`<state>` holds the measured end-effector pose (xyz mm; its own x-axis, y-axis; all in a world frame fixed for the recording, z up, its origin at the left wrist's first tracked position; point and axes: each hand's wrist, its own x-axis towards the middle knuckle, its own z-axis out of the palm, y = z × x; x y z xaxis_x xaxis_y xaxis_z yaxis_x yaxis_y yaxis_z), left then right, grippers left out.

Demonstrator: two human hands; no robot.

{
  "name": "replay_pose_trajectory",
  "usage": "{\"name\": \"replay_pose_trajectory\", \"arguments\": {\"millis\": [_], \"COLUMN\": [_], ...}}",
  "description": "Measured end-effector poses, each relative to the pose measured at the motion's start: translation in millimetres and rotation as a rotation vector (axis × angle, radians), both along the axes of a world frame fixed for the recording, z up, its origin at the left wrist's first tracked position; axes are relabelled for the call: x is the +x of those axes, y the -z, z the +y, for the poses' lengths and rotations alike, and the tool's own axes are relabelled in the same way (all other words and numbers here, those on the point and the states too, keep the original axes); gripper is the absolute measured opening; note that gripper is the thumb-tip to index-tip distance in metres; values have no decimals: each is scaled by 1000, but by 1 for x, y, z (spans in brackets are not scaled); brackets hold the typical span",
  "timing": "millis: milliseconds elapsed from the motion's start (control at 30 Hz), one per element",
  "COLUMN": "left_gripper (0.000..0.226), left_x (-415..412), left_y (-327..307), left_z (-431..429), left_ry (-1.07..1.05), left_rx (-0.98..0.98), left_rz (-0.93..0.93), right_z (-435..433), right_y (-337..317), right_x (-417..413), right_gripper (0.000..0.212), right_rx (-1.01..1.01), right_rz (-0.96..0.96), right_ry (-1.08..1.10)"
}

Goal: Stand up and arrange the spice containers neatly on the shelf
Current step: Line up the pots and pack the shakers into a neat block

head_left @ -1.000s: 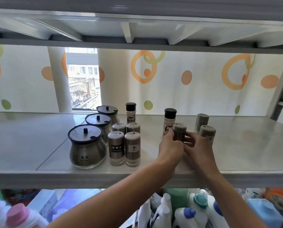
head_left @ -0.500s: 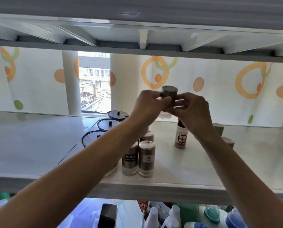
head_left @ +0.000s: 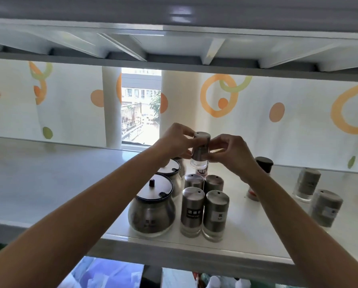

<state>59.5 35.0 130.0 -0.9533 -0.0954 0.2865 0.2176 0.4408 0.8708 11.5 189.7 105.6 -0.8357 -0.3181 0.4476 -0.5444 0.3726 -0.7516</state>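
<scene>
Both hands pinch one shaker [head_left: 201, 151], upright in the air over the back of the four-shaker block [head_left: 205, 204] on the shelf [head_left: 49, 183]. The left hand [head_left: 174, 140] curls fingers on one side, the right hand [head_left: 233, 151] has fingertips on the other; neither holds anything else. Risk: it's a fingertip grip on smooth metal, so the shaker may slip. Lowering it could clip the block or the bottle [head_left: 202, 170] beneath and topple them toward the jars [head_left: 153, 206].
</scene>
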Motion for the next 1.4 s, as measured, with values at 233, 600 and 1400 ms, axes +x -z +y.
{"name": "replay_pose_trajectory", "arguments": {"millis": [233,600,1400], "left_gripper": [38,33,21], "left_x": [-10,-20,-26], "left_y": [4,12,13], "left_z": [-4,-2,4], "left_ry": [39,-38,22], "left_rx": [-112,-400,-606], "left_rz": [4,26,-141], "right_z": [1,0,3], "right_y": [6,13,20], "right_x": [-5,-8,-14], "right_gripper": [52,38,34], "right_rx": [80,200,296], "right_rz": [44,96,53], "right_ry": [-68,-129,-188]}}
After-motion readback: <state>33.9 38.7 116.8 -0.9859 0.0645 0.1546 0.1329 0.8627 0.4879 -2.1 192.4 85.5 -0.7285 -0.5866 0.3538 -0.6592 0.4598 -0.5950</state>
